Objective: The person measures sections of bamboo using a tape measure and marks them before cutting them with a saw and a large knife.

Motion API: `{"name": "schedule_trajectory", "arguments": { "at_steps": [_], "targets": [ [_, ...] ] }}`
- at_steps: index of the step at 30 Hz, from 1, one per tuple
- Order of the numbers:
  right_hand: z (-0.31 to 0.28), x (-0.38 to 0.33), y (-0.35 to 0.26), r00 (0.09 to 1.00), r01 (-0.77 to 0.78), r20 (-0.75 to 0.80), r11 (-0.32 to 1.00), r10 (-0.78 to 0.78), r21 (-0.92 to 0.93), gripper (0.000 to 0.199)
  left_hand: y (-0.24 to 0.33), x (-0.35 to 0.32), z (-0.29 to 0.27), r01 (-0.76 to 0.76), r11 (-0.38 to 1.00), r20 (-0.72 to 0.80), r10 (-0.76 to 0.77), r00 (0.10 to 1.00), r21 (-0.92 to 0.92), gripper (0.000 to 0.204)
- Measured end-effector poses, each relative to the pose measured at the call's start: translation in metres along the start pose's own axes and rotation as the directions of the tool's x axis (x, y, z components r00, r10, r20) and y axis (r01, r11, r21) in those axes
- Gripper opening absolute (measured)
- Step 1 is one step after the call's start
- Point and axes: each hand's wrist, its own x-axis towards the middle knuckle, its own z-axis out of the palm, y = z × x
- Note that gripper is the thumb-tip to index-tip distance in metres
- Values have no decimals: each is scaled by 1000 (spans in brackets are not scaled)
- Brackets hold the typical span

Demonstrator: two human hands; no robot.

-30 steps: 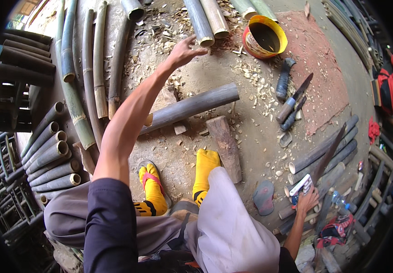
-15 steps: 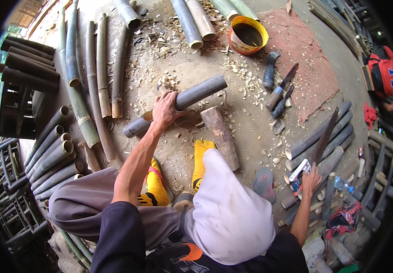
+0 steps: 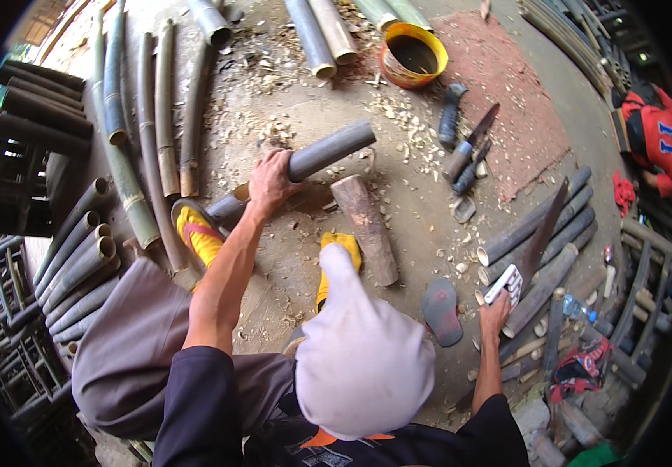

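Note:
My left hand (image 3: 272,183) is closed round a dark bamboo tube (image 3: 332,152) with a pale notch cut near its left part. The tube slants up to the right over the ground. At the right, my right hand (image 3: 494,317) grips a handsaw by its white handle (image 3: 505,285), its long brownish blade (image 3: 544,226) pointing away from me. A short rough log (image 3: 363,226) lies just right of the tube. My left foot (image 3: 200,231), in a yellow sock and sandal, is against the tube's left end. My other yellow-socked foot (image 3: 343,253) rests beside the log.
Several bamboo poles (image 3: 164,117) lie at the far left, with cut tubes (image 3: 79,257) nearer. Knives (image 3: 472,144) and a yellow-red bucket (image 3: 414,56) of dark liquid stand out at the far right. More tubes (image 3: 538,218) lie under the saw. Another person (image 3: 655,140) in red is at right.
My left foot has moved forward and left to the tube's left end. My right knee has shifted left, and the handsaw has come slightly nearer. My left hand keeps its hold.

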Motion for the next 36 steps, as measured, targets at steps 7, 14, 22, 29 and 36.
{"name": "schedule_trajectory", "arguments": {
  "at_steps": [7, 14, 22, 29, 36],
  "targets": [
    [2, -1, 27, 979, 161, -141, 983, -148, 87, 55, -2, -1, -2, -13, 998, 29, 15, 999, -56, 56],
    [-81, 28, 8, 801, 262, -558, 709, 219, 654, 20, -12, -1, 5, -69, 995, 0, 69, 998, -79, 56],
    [-280, -42, -213, 718, 649, -682, 488, -140, 583, 21, -13, -16, 3, -96, 988, 52, 103, 993, -123, 57],
    [-134, -128, -292, 881, 451, -310, 436, -358, 779, 43, -18, -11, 11, -47, 971, -13, 45, 999, -236, 49],
    [-59, -133, -307, 804, 490, -195, 440, -562, 753, 49, -13, -7, 13, -53, 978, -12, 51, 999, -203, 46]
  ]
}}
